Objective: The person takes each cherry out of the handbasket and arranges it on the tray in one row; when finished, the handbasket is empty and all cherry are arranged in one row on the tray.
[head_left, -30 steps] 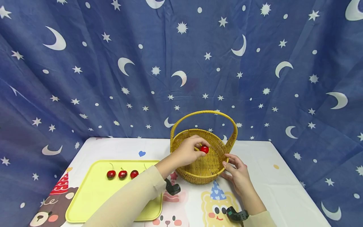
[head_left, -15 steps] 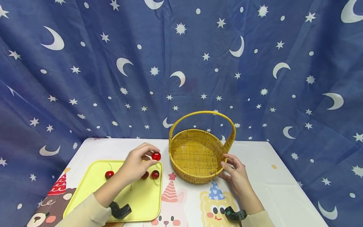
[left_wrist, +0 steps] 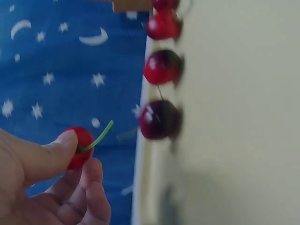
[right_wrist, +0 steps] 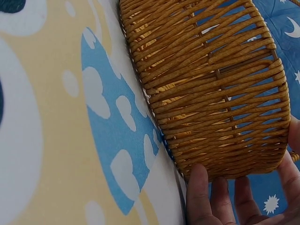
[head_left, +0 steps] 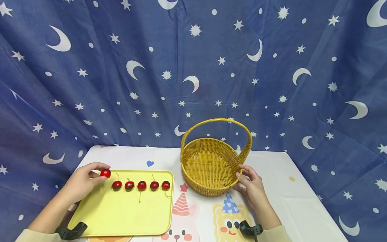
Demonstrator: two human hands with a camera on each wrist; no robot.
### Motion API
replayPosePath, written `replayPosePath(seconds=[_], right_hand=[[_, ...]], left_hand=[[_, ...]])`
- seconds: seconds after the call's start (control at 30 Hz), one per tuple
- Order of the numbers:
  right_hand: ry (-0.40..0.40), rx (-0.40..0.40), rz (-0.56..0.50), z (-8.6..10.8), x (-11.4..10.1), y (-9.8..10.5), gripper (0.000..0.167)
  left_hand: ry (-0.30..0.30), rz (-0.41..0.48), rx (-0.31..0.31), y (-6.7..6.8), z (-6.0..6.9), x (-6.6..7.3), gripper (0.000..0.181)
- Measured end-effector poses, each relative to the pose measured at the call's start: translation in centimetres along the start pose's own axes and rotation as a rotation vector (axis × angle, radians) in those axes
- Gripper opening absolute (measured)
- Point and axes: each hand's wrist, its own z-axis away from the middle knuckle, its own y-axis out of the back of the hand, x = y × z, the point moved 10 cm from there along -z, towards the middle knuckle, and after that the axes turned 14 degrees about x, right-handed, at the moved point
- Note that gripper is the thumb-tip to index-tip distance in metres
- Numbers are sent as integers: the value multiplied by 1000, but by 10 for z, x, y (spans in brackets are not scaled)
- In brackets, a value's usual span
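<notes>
My left hand (head_left: 81, 181) pinches a red cherry (head_left: 105, 173) between thumb and fingers, above the far left corner of the yellow tray (head_left: 121, 215). In the left wrist view this cherry (left_wrist: 80, 147) shows a green stem. On the tray, several dark red cherries (head_left: 141, 186) lie in a row along the far side, their stems pointing various ways. My right hand (head_left: 252, 186) holds the right side of a woven basket (head_left: 208, 191), thumb at the rim and fingers against the outer wall. The basket stands upright with no fruit visible inside.
The basket's tall arched handle (head_left: 216, 119) rises above its bowl. A white tablecloth (head_left: 302, 201) with cartoon prints covers the table. Behind hangs a blue curtain (head_left: 163, 94) with moons and stars.
My left hand has travelled from over the basket leftward, carrying the cherry, past the row to the tray's far left corner. The right hand stays on the basket.
</notes>
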Motion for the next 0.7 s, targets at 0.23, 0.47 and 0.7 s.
replayPosePath(seconds=[0.23,0.47,0.7], right_hand=[[-8,-5,-12,2,-2,0,48],[-12,-2,-22,0,-3,-1,51],[-18,1,-19,1,-2,0,50]], left_hand=[[42,-72,-135,-16,6,-25,30],[55,-57,-170,-23,4,-33,26],[105,-36,-178,-25,5,-38,29]])
